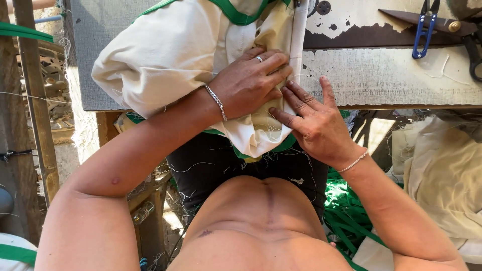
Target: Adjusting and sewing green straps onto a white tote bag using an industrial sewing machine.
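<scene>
two hands: left hand [248, 83] and right hand [314, 120], each with one bracelet, so two bracelets. one ring on the left hand. one cream cloth piece with green trim [175, 50] under them. one blue-handled thread snips [424, 27] far right. one large dark scissors [452, 25] far right. one worn table [391, 75].

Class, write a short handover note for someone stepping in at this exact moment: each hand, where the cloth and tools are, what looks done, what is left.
Left hand: flat, palm down, pressing the cream cloth on the worn table.
Right hand: fingers spread at the cloth's folded edge by the table's front; holds nothing.
Cloth: green trim shows at its top; the lower end hangs off towards the lap.
Tools: blue thread snips and dark shears lie at the far right, untouched.
Done: trim appears attached at the top.
Left: cannot tell; loose threads show at the hanging end.
</scene>
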